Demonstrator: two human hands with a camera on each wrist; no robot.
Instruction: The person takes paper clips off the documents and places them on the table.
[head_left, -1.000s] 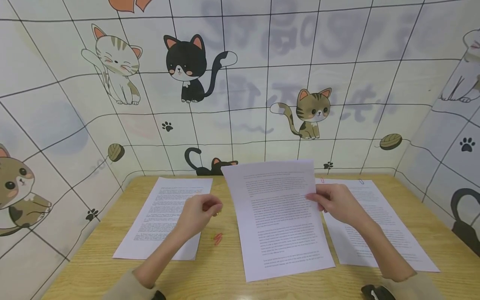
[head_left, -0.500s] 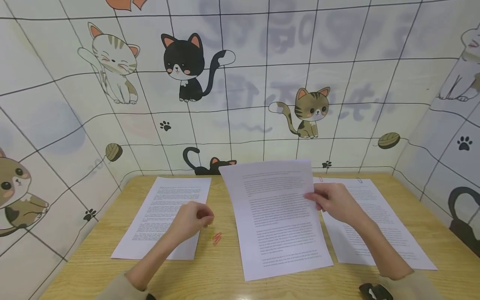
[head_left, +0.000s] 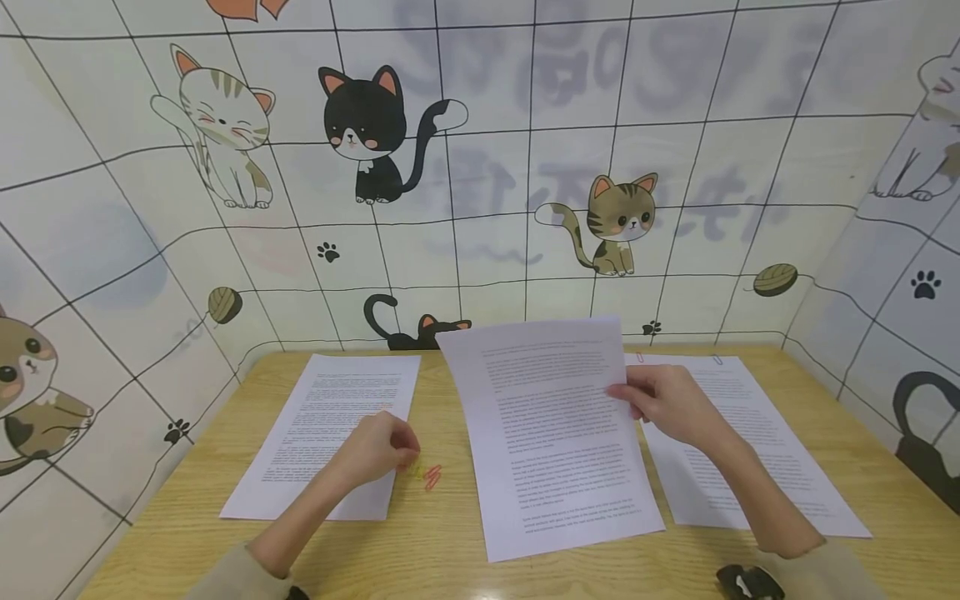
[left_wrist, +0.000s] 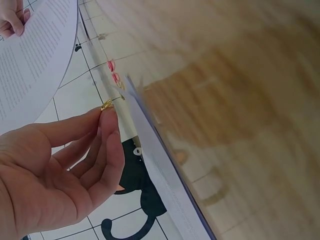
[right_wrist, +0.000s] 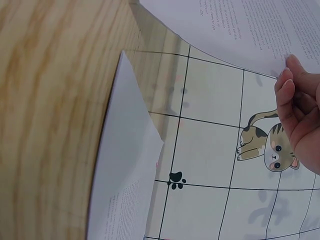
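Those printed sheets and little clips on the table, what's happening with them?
A person sits at a wooden table. Their right hand holds a printed sheet by its right edge, its top lifted off the table. Their left hand pinches a small yellow paper clip in its fingers, beside a few red clips. A printed page lies on the left and a clipped stack on the right.

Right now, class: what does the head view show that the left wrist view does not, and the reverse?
Only the head view shows the left sheet, the clipped right sheets and the red paper clips on the table. Only the left wrist view shows the left hand pinching a yellow paper clip. Both show the right hand holding the raised sheet.
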